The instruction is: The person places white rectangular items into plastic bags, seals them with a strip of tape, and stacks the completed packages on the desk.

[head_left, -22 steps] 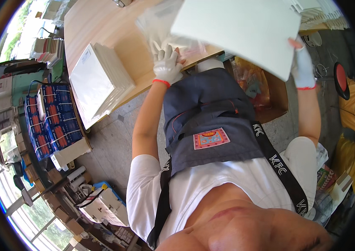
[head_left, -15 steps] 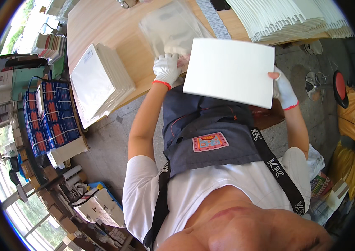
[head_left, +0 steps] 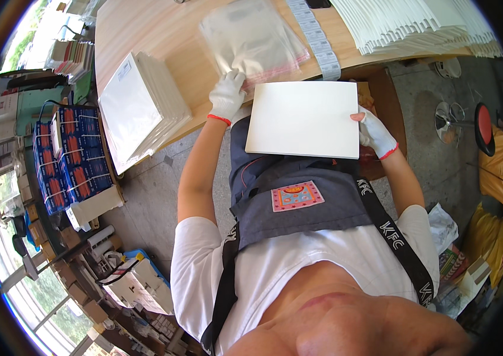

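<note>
My right hand point(head_left: 374, 132), in a white glove with a red cuff and a bare thumb tip, grips the right edge of a flat white board point(head_left: 302, 118). The board lies nearly level over my lap, just off the table edge; the fingers under it are hidden. My left hand point(head_left: 227, 95), gloved the same way, has its fingers curled on the near left corner of a pile of clear plastic bags point(head_left: 251, 38). How many bags it pinches I cannot tell. A stack of white boards in clear wrapping point(head_left: 136, 110) stands left of that hand.
A strip of printed labels point(head_left: 315, 38) runs over the table's edge beside the bags. Many white boards point(head_left: 393, 24) are piled at the far right. Blue bundled packages point(head_left: 76, 160) stand left of the table point(head_left: 174, 41). A round red-topped stool point(head_left: 484, 127) is at the right.
The white board has moved left and toward my body with my right hand, uncovering more of the bags and label strip. My left hand has shifted slightly left, still at the bags' corner.
</note>
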A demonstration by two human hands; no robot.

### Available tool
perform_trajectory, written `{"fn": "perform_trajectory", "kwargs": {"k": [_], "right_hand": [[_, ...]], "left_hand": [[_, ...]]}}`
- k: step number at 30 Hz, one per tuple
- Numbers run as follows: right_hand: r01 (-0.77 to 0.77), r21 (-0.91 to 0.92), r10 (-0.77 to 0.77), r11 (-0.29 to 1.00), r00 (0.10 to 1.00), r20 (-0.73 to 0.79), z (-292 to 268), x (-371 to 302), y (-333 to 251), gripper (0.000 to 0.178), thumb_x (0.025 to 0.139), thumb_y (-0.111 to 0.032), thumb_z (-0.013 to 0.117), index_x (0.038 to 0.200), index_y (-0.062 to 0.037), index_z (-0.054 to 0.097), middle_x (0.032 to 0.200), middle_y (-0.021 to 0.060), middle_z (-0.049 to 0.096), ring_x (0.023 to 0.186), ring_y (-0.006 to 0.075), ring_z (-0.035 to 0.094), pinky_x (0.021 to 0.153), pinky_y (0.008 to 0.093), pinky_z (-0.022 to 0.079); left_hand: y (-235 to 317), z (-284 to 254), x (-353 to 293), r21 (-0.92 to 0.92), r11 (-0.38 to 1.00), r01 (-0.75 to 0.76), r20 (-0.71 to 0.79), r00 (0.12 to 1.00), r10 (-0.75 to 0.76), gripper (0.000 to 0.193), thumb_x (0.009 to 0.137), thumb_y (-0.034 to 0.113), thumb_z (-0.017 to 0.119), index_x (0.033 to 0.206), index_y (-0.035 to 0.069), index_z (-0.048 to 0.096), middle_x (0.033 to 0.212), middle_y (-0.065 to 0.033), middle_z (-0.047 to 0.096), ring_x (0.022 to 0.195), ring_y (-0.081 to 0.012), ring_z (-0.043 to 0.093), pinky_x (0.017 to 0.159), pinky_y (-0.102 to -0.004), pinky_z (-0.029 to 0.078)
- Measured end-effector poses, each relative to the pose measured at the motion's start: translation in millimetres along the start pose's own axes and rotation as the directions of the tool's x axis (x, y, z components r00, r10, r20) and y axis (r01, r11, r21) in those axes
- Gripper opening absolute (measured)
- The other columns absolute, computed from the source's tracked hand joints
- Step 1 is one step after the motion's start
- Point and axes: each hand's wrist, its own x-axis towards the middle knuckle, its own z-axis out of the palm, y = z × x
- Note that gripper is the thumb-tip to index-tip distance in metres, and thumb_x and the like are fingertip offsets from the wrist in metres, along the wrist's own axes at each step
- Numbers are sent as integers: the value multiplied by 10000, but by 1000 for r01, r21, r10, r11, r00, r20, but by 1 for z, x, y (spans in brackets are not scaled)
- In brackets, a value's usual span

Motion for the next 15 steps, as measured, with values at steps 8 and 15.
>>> {"fn": "perform_trajectory", "kwargs": {"k": [8, 15], "right_hand": [[221, 44, -216, 974, 972, -95, -24, 23, 39, 458, 808, -218, 613, 1211, -71, 452, 946, 32, 596, 689, 77, 578, 422, 157, 381], [276, 192, -215, 942, 933, -289, 16, 32, 47, 361, 838, -165, 587, 1174, -83, 480, 888, 7, 584, 593, 77, 522, 406, 186, 359]], "left_hand": [[0, -4, -12, -97, 994, 43, -240, 969, -65, 192, 699, 87, 581, 882, 144, 597, 1085, -26, 575, 1009, -252, 546, 773, -399, 489], [-11, -3, 0, -609, 788, -92, -292, 949, -115, 244, 741, -8, 547, 934, 126, 615, 838, -44, 595, 698, -221, 599, 616, -319, 472]]}}
